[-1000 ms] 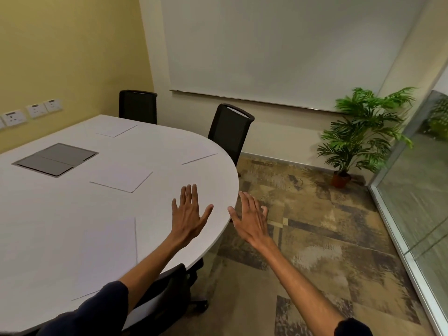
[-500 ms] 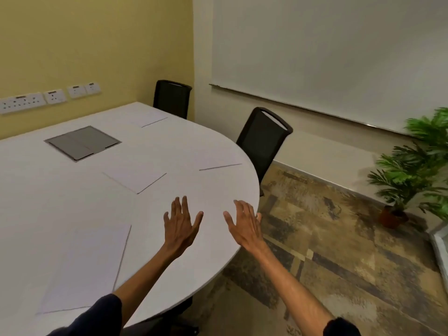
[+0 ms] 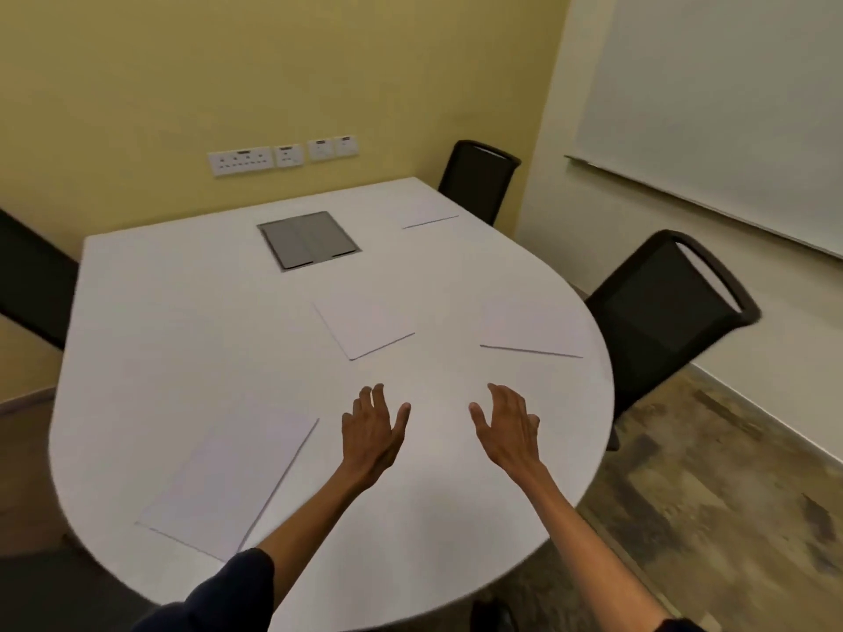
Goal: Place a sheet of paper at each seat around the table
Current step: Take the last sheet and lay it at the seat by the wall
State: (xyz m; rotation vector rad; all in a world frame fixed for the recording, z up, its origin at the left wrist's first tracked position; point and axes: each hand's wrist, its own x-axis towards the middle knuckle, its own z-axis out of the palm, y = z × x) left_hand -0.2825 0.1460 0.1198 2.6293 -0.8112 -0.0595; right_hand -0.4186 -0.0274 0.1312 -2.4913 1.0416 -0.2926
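Our left grip (image 3: 372,433) and right grip (image 3: 506,426) reach out over the white bench (image 3: 182,335), fingers spread and relaxed, holding nothing. Four sheets lie flat on it: the near sheet (image 3: 228,476) by our left forearm, the centre sheet (image 3: 365,328), the right sheet (image 3: 531,328) before the right chair (image 3: 661,307), and the far sheet (image 3: 426,214) before the far chair (image 3: 479,175).
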